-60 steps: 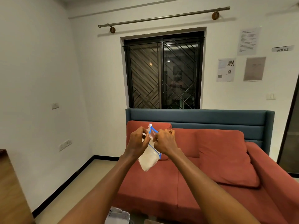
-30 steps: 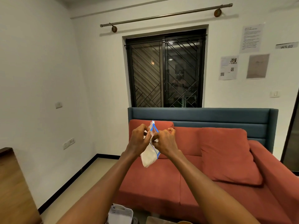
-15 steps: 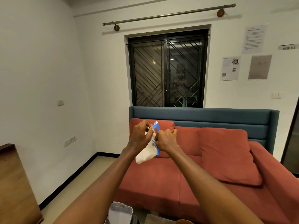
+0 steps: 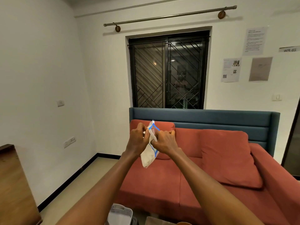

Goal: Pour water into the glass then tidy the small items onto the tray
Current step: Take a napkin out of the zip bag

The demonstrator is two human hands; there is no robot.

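Item: one small clear plastic pouch [image 4: 149, 155] with a blue zip line along its edges, whitish contents, held up in the air in front of me at arm's length. Its top corner stands above my knuckles; its lower body hangs below and between my wrists, tilted down toward my left.

Grip, left: my left hand [image 4: 138, 140] pinches the pouch's upper edge, fingers curled onto the plastic, thumb side toward the bag.

Grip, right: my right hand [image 4: 164, 142] pinches the opposite side of the same edge, fingers curled, knuckles up. Both hands sit close together with the pouch mouth between them, spread into a blue-edged diamond.

Behind the grip: a red sofa [image 4: 203, 179] with a teal backrest [image 4: 211, 120]; one red cushion [image 4: 227, 156] lies to the right of my right hand, another [image 4: 167, 127] directly behind the pouch.

Further behind and above: a dark grilled window [image 4: 168, 70], a curtain rod [image 4: 170, 16] over it, and paper sheets [image 4: 230, 69] on the wall up to the right.

Below my forearms: a white slotted basket [image 4: 120, 213] at the lower edge. To the far left, a wooden furniture edge [image 4: 14, 184].
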